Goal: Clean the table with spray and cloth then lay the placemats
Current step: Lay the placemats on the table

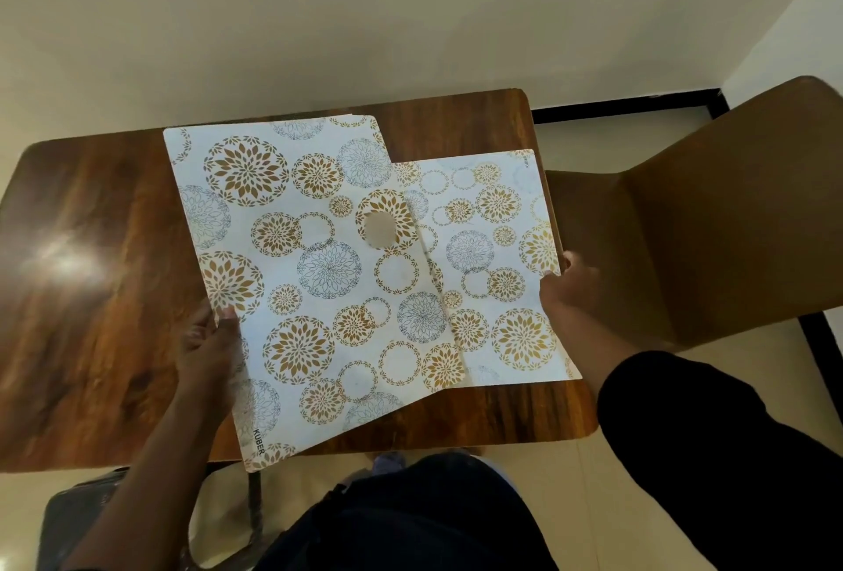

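Observation:
Two white placemats with gold and grey flower circles are over the wooden table (pixel 91 223). The larger-looking placemat (pixel 292 260) is nearer and tilted, with its near corner past the table's front edge. My left hand (pixel 210 351) pinches its left edge, thumb on top. The second placemat (pixel 497 269) lies on the table's right part, partly under the first. My right hand (pixel 570 287) grips its right edge at the table's right side. No spray bottle or cloth is in view.
A brown chair (pixel 684 223) stands close against the table's right side. A dark bag (pixel 77 520) sits on the floor at the lower left, beside a table leg (pixel 255 506). The wall runs behind the table's far edge.

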{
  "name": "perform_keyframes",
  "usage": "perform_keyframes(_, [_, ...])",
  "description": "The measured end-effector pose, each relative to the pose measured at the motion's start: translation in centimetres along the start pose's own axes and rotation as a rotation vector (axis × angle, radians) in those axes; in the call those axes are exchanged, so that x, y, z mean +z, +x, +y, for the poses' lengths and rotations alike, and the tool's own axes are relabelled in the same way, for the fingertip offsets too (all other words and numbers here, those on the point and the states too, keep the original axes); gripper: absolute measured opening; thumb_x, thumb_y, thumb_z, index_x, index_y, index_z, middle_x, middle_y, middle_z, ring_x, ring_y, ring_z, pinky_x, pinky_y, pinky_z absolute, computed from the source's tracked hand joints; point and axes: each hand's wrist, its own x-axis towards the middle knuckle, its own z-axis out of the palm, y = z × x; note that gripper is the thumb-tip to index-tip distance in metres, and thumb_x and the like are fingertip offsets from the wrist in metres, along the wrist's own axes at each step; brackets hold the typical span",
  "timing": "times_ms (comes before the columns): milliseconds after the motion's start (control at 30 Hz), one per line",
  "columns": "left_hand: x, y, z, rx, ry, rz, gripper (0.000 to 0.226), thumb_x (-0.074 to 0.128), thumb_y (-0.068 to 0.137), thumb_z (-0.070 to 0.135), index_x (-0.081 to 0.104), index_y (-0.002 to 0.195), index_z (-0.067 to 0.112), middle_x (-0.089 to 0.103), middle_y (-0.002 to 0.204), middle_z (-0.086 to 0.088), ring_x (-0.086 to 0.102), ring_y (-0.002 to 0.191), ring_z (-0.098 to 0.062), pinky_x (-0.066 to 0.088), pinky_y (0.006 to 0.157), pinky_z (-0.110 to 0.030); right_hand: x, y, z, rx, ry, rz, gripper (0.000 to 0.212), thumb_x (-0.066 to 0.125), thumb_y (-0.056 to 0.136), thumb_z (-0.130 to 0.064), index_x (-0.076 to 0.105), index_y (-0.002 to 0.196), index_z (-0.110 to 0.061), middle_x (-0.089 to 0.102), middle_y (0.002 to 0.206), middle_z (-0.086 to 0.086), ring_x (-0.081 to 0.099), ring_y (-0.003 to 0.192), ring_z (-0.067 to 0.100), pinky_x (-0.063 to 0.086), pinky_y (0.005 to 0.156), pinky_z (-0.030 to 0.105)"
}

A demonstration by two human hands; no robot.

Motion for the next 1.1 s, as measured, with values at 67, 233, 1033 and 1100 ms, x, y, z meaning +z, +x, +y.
perform_keyframes(67, [0.1,-0.2,-0.2,0.002,0.020,0.010,0.036,0.049,0.116,0.015,0.059,0.147,0.002,0.077,0.127,-0.004,0.082,0.095,-0.017,0.069,0.078,-0.037,-0.4,-0.1,-0.2,-0.023,-0.022,-0.021,0.037,0.064,0.096,-0.018,0.056,0.131,-0.020,0.053,0.130,0.011,0.062,0.107,0.033,0.055,0.079,0.040])
perform_keyframes(233, [0.1,0.1,-1.3,0.003,0.032,0.026,0.034,0.050,0.116,0.018,0.063,0.145,0.005,0.076,0.134,-0.011,0.080,0.103,-0.024,0.068,0.084,-0.043,-1.1,-0.5,-0.5,-0.175,-0.276,-0.027,0.042,0.064,0.095,-0.018,0.054,0.136,-0.016,0.055,0.134,0.017,0.058,0.118,0.036,0.053,0.089,0.043])
perform_keyframes(1033, [-1.0,0.0,-1.7,-0.059,-0.109,0.057,0.030,0.055,0.114,0.021,0.067,0.139,0.009,0.077,0.131,-0.014,0.079,0.109,-0.034,0.068,0.086,-0.051,0.4,-9.0,-9.7,-0.450,0.207,-0.351,0.055,0.061,0.101,-0.035,0.041,0.150,-0.023,0.059,0.125,0.003,0.060,0.108,0.021,0.045,0.091,0.034])
perform_keyframes(1100, [-1.8,0.2,-1.1,-0.057,-0.125,0.046,0.029,0.054,0.114,0.020,0.067,0.138,0.010,0.078,0.127,-0.013,0.081,0.101,-0.029,0.069,0.081,-0.047,0.8,-11.1,-11.7,-0.391,0.328,-0.514,0.058,0.057,0.103,-0.044,0.038,0.152,-0.022,0.065,0.119,0.001,0.065,0.107,0.025,0.053,0.093,0.043])
